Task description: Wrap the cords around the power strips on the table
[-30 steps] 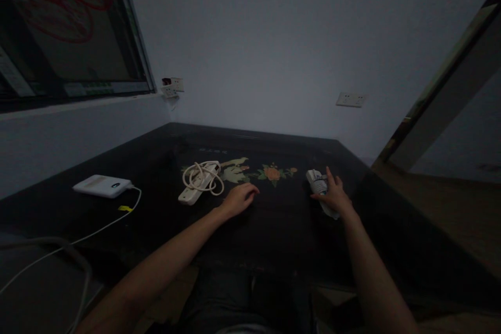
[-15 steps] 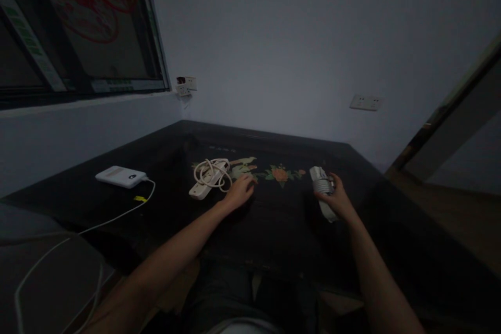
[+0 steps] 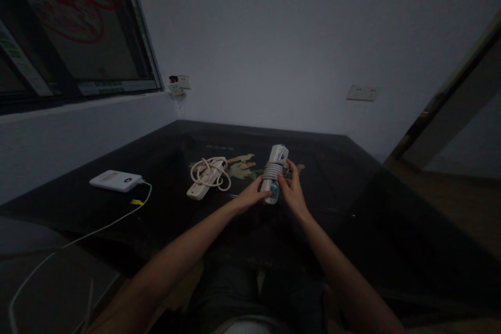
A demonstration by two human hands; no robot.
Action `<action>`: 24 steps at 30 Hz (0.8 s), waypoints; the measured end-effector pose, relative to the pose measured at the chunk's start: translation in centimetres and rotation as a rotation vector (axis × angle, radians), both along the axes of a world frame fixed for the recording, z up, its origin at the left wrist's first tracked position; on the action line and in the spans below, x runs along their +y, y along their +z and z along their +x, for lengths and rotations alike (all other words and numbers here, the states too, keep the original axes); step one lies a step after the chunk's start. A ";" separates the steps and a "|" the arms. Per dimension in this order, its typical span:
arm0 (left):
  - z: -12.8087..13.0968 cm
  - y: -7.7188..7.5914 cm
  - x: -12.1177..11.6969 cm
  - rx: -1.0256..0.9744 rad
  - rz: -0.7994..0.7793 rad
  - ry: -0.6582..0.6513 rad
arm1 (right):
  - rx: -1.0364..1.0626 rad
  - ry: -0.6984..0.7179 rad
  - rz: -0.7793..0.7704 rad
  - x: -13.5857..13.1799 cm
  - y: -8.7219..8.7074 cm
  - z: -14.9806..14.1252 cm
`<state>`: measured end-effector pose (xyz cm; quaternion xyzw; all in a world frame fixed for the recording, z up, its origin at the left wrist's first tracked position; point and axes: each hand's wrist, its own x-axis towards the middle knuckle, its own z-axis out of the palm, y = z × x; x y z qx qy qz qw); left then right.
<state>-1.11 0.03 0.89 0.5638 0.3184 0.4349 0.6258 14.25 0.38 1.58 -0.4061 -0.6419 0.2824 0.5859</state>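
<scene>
A white power strip with its grey cord wound round its middle is held above the dark table, between both hands. My left hand grips its lower left side, thumb lying across the near end. On the right side, my right hand closes around the strip and the coiled cord. Some fingers are hidden behind the strip. Another white power strip lies on the table to the left, its loosely looped cord resting on top.
A white power bank with a plugged-in white cable lies on the left of the dark table; the cable hangs over the edge. Near it is a yellow tag. Wall sockets and a window are beyond.
My right hand has brought the cord-wrapped power strip from the right to the middle. My left hand has moved slightly right and taken hold of it too.
</scene>
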 end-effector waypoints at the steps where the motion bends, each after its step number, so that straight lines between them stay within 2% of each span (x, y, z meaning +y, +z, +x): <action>1: -0.2 0.1 -0.1 -0.016 -0.042 -0.028 | 0.024 -0.004 -0.014 -0.2 0.3 0.5; 3: -0.5 0.3 -0.1 -0.034 -0.112 -0.067 | 0.039 -0.027 -0.004 -0.5 0.9 1.5; 5: -0.8 0.5 0.0 -0.025 -0.115 -0.044 | -0.027 -0.036 0.053 -0.6 1.4 2.3; 9: -1.4 0.5 0.7 0.071 0.005 0.053 | -0.240 -0.072 0.144 -0.4 1.6 3.0; 13: -1.9 0.3 1.1 0.149 0.065 0.038 | -0.313 -0.110 0.183 -0.1 1.1 3.3; 17: -2.1 0.4 1.1 0.179 0.024 0.039 | -0.353 -0.313 0.263 0.1 0.9 3.6; 19: -2.1 0.5 1.2 0.180 0.021 0.038 | -0.376 -0.371 0.306 0.2 0.9 3.6; 24: -2.4 0.6 1.4 0.184 0.007 0.000 | -0.386 -0.339 0.309 0.2 1.0 3.6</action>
